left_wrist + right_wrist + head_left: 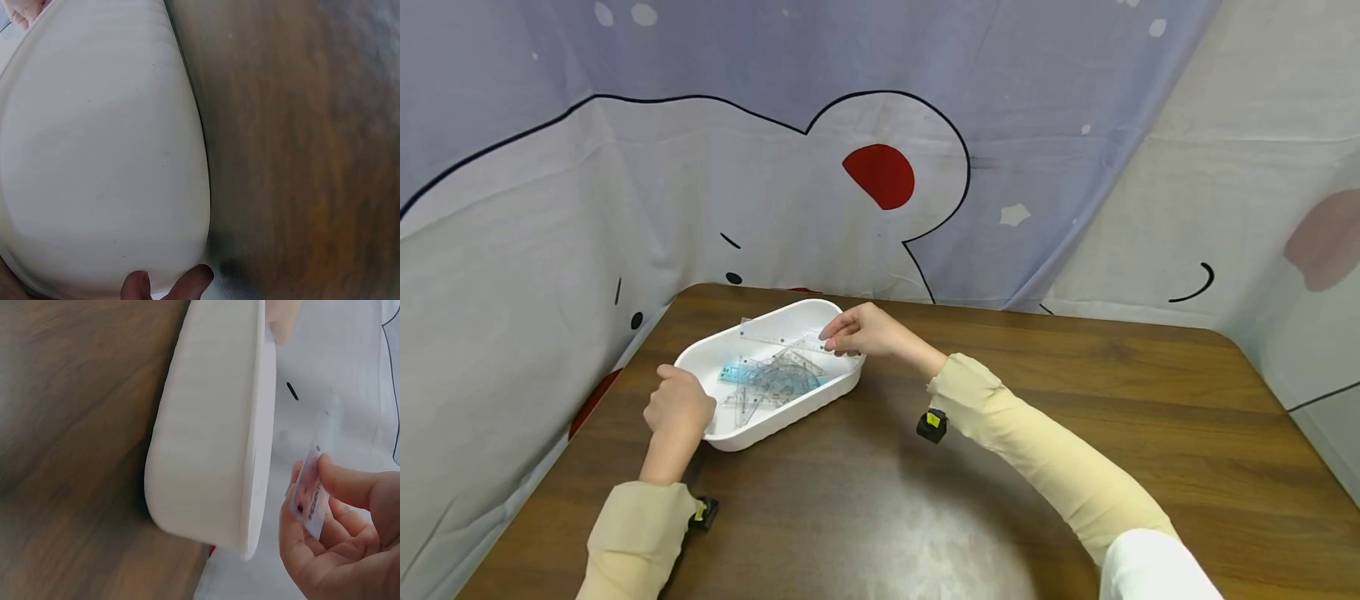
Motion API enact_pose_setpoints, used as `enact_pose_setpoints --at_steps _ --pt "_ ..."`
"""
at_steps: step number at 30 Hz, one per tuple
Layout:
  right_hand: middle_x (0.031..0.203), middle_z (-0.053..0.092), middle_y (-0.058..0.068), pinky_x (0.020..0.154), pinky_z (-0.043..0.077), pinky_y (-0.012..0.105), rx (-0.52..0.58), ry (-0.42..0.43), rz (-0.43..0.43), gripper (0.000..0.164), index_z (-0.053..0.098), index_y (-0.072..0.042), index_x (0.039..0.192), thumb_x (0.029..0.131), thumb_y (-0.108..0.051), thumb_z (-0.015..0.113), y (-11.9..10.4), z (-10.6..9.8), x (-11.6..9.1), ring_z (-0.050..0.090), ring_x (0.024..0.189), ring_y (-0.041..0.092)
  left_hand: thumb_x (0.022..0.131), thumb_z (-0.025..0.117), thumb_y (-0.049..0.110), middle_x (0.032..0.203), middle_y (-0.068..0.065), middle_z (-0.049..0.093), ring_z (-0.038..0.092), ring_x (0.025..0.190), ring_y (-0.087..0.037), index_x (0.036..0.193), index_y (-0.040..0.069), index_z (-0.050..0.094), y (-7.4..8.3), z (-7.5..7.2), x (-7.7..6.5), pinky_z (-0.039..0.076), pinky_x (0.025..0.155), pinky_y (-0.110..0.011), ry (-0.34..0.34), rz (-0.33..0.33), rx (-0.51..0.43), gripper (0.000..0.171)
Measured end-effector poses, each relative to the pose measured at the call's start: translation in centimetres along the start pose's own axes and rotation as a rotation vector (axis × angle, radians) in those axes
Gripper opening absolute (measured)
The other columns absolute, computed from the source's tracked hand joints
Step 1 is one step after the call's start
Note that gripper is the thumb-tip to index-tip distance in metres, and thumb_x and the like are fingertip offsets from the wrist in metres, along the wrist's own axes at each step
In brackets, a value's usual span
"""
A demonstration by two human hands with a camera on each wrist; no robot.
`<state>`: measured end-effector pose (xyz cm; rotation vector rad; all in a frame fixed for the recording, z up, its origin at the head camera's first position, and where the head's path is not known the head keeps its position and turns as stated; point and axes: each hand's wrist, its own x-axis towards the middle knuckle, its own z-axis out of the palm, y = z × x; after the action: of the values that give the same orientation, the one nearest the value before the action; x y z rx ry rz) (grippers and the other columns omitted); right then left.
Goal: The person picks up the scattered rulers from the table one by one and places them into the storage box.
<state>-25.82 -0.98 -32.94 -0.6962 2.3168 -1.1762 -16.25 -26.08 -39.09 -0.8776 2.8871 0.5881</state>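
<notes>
A long white plastic basin (799, 412) stands at the back left of the table. At its near left end my left hand (677, 404) grips the rim, and two fingertips (192, 282) show against the wall in the left wrist view. Over the far right end, my right hand (867, 331) pinches one end of a clear ruler (310, 487) between thumb and fingers. The ruler reaches leftward across the basin's top. Inside lie a bluish ruler (730, 372), a clear protractor (790, 382) and other transparent drawing pieces, overlapping one another.
The brown wooden table (880, 500) stretches to the front and right of the basin. A patterned cloth (745, 183) hangs behind the table and along its sides. Small black devices are strapped at both wrists, beside the sleeves.
</notes>
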Motion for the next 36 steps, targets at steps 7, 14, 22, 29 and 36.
enact_pose_setpoints --at_steps 7,14,22,29,36 --pt "0.108 0.070 0.020 0.088 0.054 0.038 0.018 -0.023 0.027 0.025 0.066 0.003 0.116 0.093 -0.005 0.060 -0.2 1.2 0.9 0.067 0.087 0.017 0.085 0.058 0.012 0.096 -0.040 0.056 0.062 0.085 -0.047 0.118 -0.021 0.026 -0.1 -0.2 -0.3 0.051 0.068 -0.051 -0.017 0.022 -0.003 0.057" --pt "0.109 0.070 0.022 0.082 0.055 0.031 0.013 -0.028 0.013 0.025 0.066 0.004 0.116 0.093 -0.003 0.058 -0.1 2.5 1.6 0.066 0.087 0.017 0.085 0.057 0.012 0.097 -0.041 0.057 0.062 0.088 -0.048 0.117 -0.021 0.026 -0.1 -0.2 -0.3 0.051 0.070 -0.052 -0.008 0.023 -0.006 0.055" --pt "0.110 0.069 0.024 0.063 0.045 0.016 -0.010 -0.050 -0.007 0.025 0.066 0.005 0.115 0.093 0.001 0.053 0.0 4.0 2.6 0.064 0.085 0.025 0.085 0.057 0.012 0.097 -0.040 0.057 0.062 0.087 -0.048 0.118 -0.021 0.025 -0.1 -0.2 -0.3 0.051 0.068 -0.052 -0.011 0.031 -0.007 0.056" --pt "0.108 0.070 0.020 0.059 0.041 0.015 0.012 -0.075 0.014 0.026 0.067 0.002 0.114 0.093 0.003 0.052 -0.3 4.9 2.9 0.053 0.071 0.009 0.085 0.058 0.012 0.098 -0.041 0.057 0.062 0.088 -0.049 0.118 -0.021 0.026 -0.1 -0.1 -0.3 0.051 0.069 -0.052 -0.003 0.029 -0.011 0.056" --pt "0.118 0.067 0.014 0.076 0.045 0.018 -0.059 -0.107 0.027 0.026 0.066 -0.001 0.117 0.095 -0.004 0.053 -0.5 5.3 2.9 0.059 0.094 0.012 0.084 0.057 0.011 0.095 -0.040 0.057 0.062 0.085 -0.048 0.118 -0.021 0.026 -0.1 -0.1 -0.3 0.051 0.067 -0.051 -0.005 0.028 -0.010 0.056"
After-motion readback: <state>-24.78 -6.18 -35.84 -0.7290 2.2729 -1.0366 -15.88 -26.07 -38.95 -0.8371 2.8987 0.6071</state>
